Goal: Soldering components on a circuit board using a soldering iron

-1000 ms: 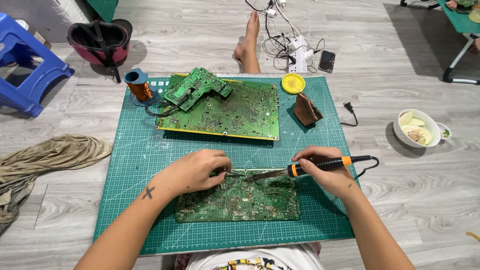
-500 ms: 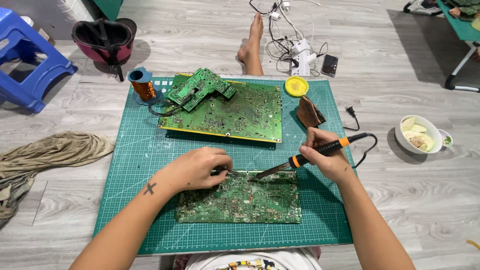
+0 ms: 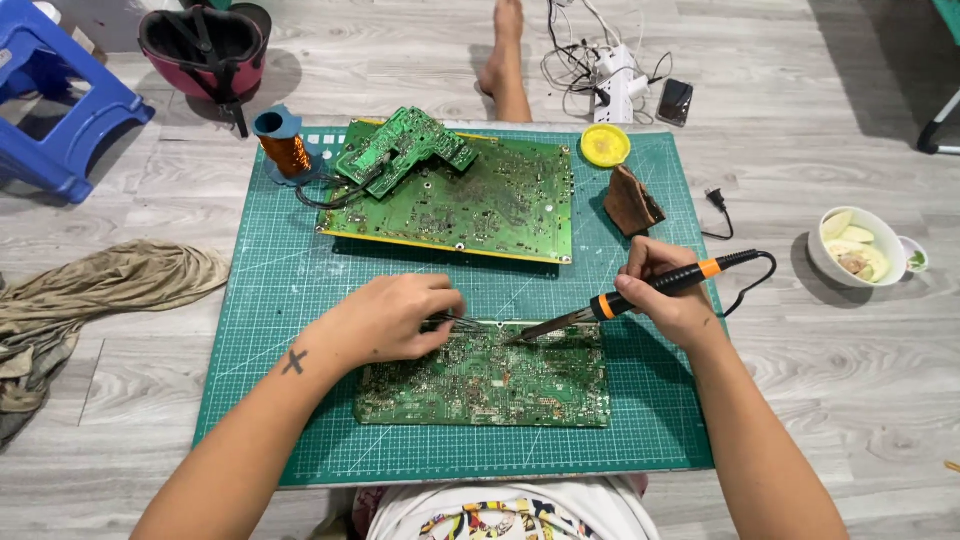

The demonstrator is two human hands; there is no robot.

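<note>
Here the right hand [image 3: 668, 292] grips an orange-and-black iron [image 3: 640, 296], its tip on the green board [image 3: 485, 382] just below both hands; the left hand [image 3: 395, 318] pinches tweezers [image 3: 462, 322] at the board's top edge. Right of the iron, a white bowl [image 3: 838, 262] holds pale slices

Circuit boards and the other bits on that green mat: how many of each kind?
Circuit boards: 3: near board, large board, small board on top of it
Soldering irons: 1, in right hand
Tweezers: 1, in left hand
Copper wire spools: 1
Yellow tins: 1
Brown sponges: 1
Total: 8
</note>
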